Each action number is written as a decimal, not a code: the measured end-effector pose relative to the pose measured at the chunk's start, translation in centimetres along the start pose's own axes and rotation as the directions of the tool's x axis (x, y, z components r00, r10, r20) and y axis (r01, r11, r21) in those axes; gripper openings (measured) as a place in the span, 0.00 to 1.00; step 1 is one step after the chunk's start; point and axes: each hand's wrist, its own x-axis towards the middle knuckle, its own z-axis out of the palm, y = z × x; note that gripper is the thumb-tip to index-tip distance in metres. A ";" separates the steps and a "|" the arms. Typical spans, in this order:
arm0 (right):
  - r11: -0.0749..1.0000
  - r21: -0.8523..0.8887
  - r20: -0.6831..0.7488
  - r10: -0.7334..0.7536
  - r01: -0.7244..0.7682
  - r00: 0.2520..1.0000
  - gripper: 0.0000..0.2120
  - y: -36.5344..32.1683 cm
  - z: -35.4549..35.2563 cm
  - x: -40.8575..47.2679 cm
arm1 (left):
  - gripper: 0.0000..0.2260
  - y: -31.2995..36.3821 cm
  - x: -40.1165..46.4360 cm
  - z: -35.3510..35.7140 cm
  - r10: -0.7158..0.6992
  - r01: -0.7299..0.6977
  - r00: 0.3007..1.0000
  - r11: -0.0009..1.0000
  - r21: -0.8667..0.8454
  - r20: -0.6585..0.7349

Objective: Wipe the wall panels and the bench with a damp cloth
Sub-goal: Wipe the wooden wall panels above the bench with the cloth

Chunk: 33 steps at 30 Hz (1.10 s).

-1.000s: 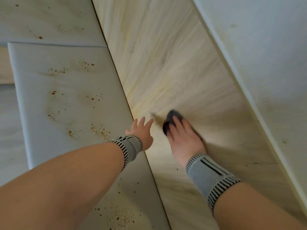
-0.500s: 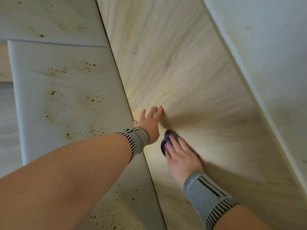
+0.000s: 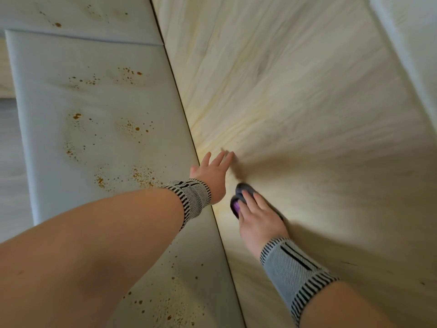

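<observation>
**Cloth pressed low on the wall panel, beside the bench seam**

The small dark grey cloth with a purple patch [image 3: 239, 197] lay bunched against the pale wood-grain wall panel [image 3: 295, 102], low down and just beside the dark seam where the panel met the bench. It sat under the fingertips of the right hand [image 3: 259, 220]: the straight fingers [image 3: 248, 200] lay over its near edge and pressed it to the panel, while most of the cloth stuck out beyond and to the left of them. Whether the thumb curled round it could not be told.

The left hand [image 3: 211, 172] reached in just above and left of the cloth, apart from it, its fingers straight and slightly spread, the tips at or near the panel; blur hid whether they touched. Both wrists wore grey knitted wristbands with black stripes, the left [image 3: 191, 197] and the right [image 3: 293, 268].

A yellowish stain ran up the panel from the area near the left fingertips. The pale grey padded bench [image 3: 82, 95] stretched along the left, scattered with rust-brown speckles [image 3: 132, 129] in several clusters.
</observation>
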 end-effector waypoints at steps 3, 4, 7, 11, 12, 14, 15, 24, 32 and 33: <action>0.999 -0.007 -0.014 0.036 -0.036 0.999 0.26 0.3 -0.4 1.2 | 0.37 -1.8 0.0 0.9 -0.043 0.039 0.997 0.998 0.058 0.061; 0.996 -0.010 -0.068 0.089 -0.090 0.994 0.27 0.9 -1.2 1.9 | 0.36 -2.3 0.1 1.3 -0.056 0.051 0.996 0.997 0.064 0.074; 0.976 0.031 -0.174 0.218 -0.216 0.960 0.28 2.3 -2.9 4.5 | 0.36 -3.4 0.6 2.8 -0.080 0.071 0.992 0.993 0.097 0.098; 0.996 0.006 -0.059 0.090 -0.090 0.994 0.27 -0.4 0.9 4.9 | 0.36 -4.6 1.6 4.8 -0.068 0.051 0.990 0.989 0.135 0.125; 1.000 -0.004 -0.009 0.031 -0.031 0.999 0.26 -1.3 2.2 4.8 | 0.36 -5.0 2.0 5.2 -0.069 0.049 0.989 0.986 0.156 0.129; 0.998 -0.019 0.097 -0.059 0.061 0.994 0.25 -2.5 4.1 5.2 | 0.36 -6.2 3.0 6.0 -0.080 0.046 0.986 0.972 0.229 0.144; 0.996 -0.018 0.135 -0.085 0.089 0.987 0.25 -2.8 4.6 5.7 | 0.36 -6.8 3.5 6.4 -0.090 0.044 0.983 0.961 0.272 0.161; 0.978 -0.013 0.295 -0.196 0.209 0.935 0.20 -6.1 8.4 13.0 | 0.40 -12.7 7.1 9.2 -0.123 0.038 0.979 0.894 0.447 0.164; 0.954 -0.289 -0.032 -0.093 0.080 0.995 0.19 -3.8 2.6 21.7 | 0.36 -13.1 7.7 9.2 -0.089 0.023 0.984 0.924 0.381 0.156; 0.957 -0.279 -0.050 -0.091 0.073 0.995 0.19 -3.8 2.6 22.2 | 0.36 -13.2 7.7 9.2 -0.088 0.019 0.983 0.923 0.385 0.162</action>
